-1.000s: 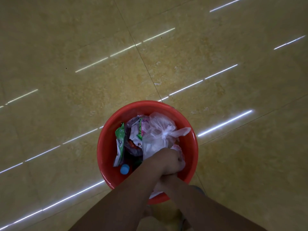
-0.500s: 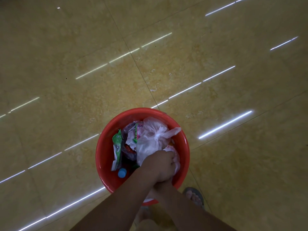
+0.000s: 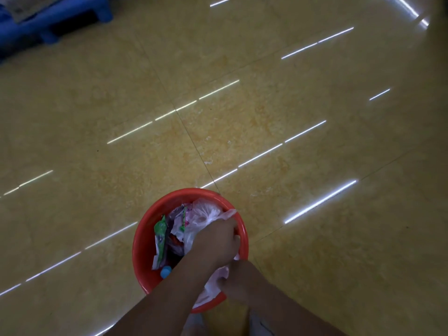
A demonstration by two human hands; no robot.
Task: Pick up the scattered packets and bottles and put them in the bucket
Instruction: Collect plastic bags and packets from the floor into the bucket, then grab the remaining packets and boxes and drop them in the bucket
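Stuffing step: the bucket (image 3: 143, 241) stands on the floor (image 3: 242, 117), packed with packets (image 3: 160, 241), a bottle (image 3: 166, 272) (only its blue cap shows) and a bag (image 3: 206, 214). The left hand (image 3: 218, 238) curls its fingers over the bag, pressing it in. The right hand (image 3: 234, 278) grips the bag's near edge by the rim. Next, probably: let go without dragging the bag out, then scan the floor for strays.
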